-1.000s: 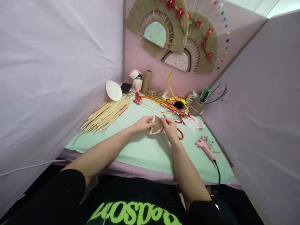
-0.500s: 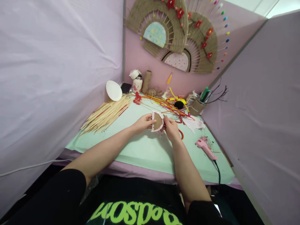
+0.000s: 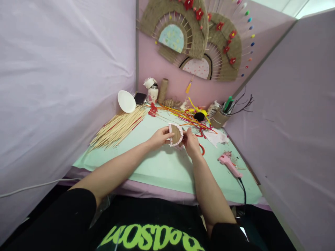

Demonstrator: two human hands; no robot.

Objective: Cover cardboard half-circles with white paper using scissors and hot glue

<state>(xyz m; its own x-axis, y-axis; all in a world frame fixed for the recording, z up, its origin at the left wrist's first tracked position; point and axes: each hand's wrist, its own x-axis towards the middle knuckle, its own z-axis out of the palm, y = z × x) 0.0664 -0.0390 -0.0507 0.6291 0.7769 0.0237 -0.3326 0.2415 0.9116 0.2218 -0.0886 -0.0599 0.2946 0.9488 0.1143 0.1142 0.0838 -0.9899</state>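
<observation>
A small half-round cardboard piece (image 3: 176,134) with a pink-white rim is held upright over the pale green table mat (image 3: 162,167). My left hand (image 3: 159,137) grips its left edge with thumb and fingers. My right hand (image 3: 192,141) pinches its right edge. Both hands hover just above the mat near the table's middle. A red pipe cleaner loop (image 3: 202,149) lies just right of my right hand.
A bundle of bamboo skewers (image 3: 119,126) fans out at the left. Coloured pipe cleaners (image 3: 188,116) are heaped behind the hands. A pink glue gun (image 3: 229,165) lies at the right. A pen cup (image 3: 220,118), twine spool (image 3: 163,90) and white bowl (image 3: 126,101) stand at the back.
The cardboard piece has been turned more upright and lifted slightly away from me. Both hands stay on it, the right shifting its pinch along the right edge.
</observation>
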